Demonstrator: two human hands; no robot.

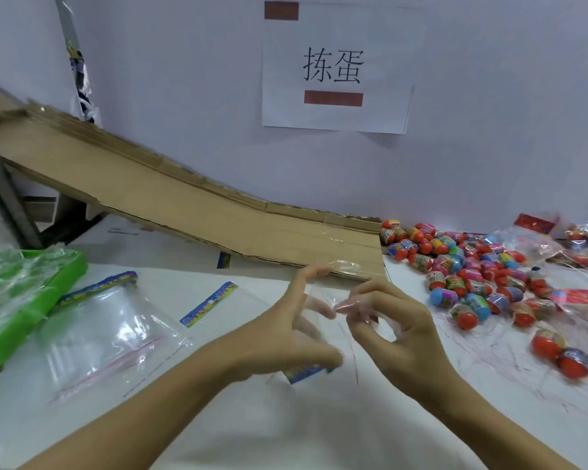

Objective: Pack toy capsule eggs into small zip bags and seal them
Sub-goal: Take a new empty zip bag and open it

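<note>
While both our hands hover over the white table [238, 432], they work a small clear zip bag [323, 310] held up between them. Our left hand [286, 337] has its fingers spread and mostly straight, the thumb low; the film blurs them, so it seems the bag lies against those fingers, though we cannot tell whether they actually pinch it. Our right hand [391, 330] curls its thumb and forefinger into a pinch on the bag's right edge. A strip of blue printed card [308, 373] shows just below the left thumb.

To the right, well apart from the hands, a heap of toy capsule eggs [469, 269] lies loose on the table, mostly red with blue and pink among them. Left of the hands lies a larger clear bag [106, 337] with a blue printed header, near a green tray [31, 310] stuffed with more plastic film. A cardboard ramp [184, 212] slopes down from the left towards the eggs. On the wall hangs a paper sign [336, 67] with two printed characters.
</note>
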